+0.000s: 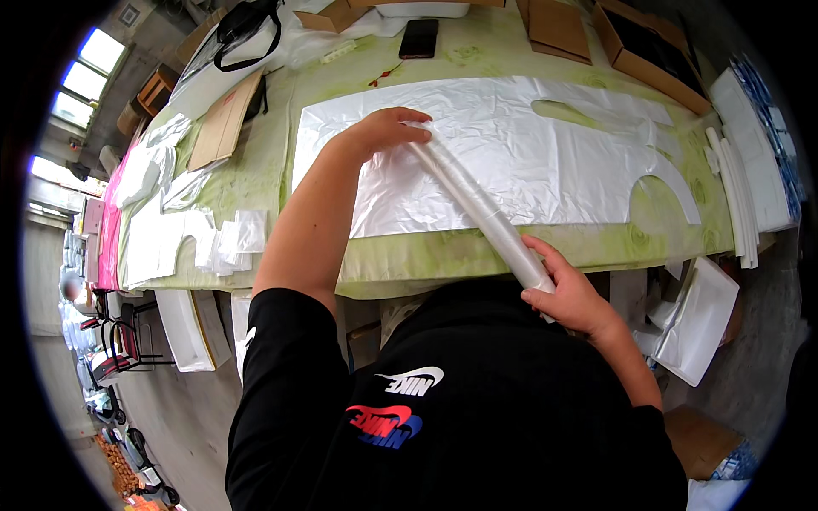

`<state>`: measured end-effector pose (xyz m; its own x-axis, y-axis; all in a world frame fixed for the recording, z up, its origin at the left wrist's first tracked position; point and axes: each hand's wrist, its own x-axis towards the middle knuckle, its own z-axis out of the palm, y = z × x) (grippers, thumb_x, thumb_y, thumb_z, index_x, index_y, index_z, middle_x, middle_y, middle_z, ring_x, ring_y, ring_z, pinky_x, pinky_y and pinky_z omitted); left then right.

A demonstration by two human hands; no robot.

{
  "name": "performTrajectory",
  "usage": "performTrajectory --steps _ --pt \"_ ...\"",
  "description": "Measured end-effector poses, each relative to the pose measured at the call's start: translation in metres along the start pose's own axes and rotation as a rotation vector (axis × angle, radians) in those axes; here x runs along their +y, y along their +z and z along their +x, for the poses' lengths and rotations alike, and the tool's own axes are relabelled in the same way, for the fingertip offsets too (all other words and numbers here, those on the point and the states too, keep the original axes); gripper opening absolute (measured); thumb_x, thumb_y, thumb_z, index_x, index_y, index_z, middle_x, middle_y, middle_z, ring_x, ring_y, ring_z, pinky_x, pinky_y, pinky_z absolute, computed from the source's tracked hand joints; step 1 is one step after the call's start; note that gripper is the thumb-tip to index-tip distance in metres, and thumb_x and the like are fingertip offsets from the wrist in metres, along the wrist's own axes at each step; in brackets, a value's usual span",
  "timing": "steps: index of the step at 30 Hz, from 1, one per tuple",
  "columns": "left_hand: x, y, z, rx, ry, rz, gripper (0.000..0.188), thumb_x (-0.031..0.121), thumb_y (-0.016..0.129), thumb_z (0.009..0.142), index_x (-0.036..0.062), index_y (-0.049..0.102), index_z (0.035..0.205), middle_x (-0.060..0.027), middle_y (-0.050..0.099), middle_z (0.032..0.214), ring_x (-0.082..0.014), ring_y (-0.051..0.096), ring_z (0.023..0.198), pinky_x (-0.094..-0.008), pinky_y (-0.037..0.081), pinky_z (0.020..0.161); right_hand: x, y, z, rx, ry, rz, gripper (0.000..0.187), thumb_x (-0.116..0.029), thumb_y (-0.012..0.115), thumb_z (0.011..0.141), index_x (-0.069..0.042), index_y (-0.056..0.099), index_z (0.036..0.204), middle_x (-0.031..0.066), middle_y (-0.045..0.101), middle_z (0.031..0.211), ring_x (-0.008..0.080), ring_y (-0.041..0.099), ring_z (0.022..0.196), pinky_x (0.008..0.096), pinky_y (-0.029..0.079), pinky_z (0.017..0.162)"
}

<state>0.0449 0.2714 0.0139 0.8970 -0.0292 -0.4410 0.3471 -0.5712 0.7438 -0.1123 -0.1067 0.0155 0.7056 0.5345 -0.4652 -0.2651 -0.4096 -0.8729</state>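
Observation:
A long whitish roll of thin plastic film (481, 204) slants across the front of the table, held between both hands. My left hand (383, 134) grips its far upper end, fingers and thumb closed about it. Round the near lower end, past the table's front edge, my right hand (569, 291) is closed with the thumb on top. Under the roll a large white plastic bag (528, 145) lies flat and slightly wrinkled. Its right side has a rounded cutout and two strap-like handles. The ends of the roll are partly covered by my fingers.
A green patterned cloth (460, 247) covers the table. Smaller clear bags (243, 234) and cardboard (224, 123) lie left. At the back are a phone (419, 39) and an open carton (652, 55). White rolls (740, 196) lean right; a white bin (697, 322) stands below.

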Motion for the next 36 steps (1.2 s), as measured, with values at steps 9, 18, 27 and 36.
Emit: performTrajectory --steps 9,18,27,36 --pt "-0.012 -0.003 0.021 0.001 -0.019 -0.035 0.03 0.031 0.073 0.092 0.0104 0.072 0.114 0.0011 0.068 0.104 -0.0124 0.056 0.098 -0.0288 0.045 0.091 0.001 0.0 0.0 -0.005 -0.015 -0.023 0.083 -0.015 0.074 0.086 -0.014 0.035 0.16 0.0168 0.062 0.129 0.0241 0.06 0.112 0.0364 0.048 0.101" --pt "-0.011 0.003 0.028 0.06 -0.029 -0.086 0.032 0.031 0.072 0.093 0.0083 0.072 0.115 -0.0012 0.069 0.101 -0.0141 0.057 0.09 -0.0286 0.048 0.083 -0.001 0.005 -0.004 0.029 -0.108 -0.089 0.086 -0.011 0.071 0.088 -0.018 0.03 0.163 0.0162 0.057 0.144 0.0253 0.056 0.13 0.0367 0.043 0.11" --pt "-0.026 0.06 -0.007 0.675 0.19 -0.764 0.065 0.041 0.069 0.096 0.0069 0.05 0.148 -0.0168 0.054 0.145 -0.0245 0.05 0.133 -0.0356 0.041 0.109 0.012 0.005 -0.001 0.049 -0.151 -0.061 0.079 -0.012 0.071 0.089 -0.016 0.037 0.16 0.0152 0.055 0.147 0.0257 0.055 0.131 0.0367 0.042 0.111" --pt "-0.024 0.004 -0.011 0.125 -0.129 -0.24 0.057 0.042 0.076 0.091 0.0061 0.065 0.134 -0.0054 0.067 0.119 -0.0158 0.057 0.101 -0.031 0.046 0.082 0.012 0.007 0.0 0.038 -0.142 -0.075 0.078 -0.012 0.072 0.088 -0.012 0.038 0.158 0.0147 0.058 0.143 0.0249 0.058 0.126 0.0361 0.044 0.108"
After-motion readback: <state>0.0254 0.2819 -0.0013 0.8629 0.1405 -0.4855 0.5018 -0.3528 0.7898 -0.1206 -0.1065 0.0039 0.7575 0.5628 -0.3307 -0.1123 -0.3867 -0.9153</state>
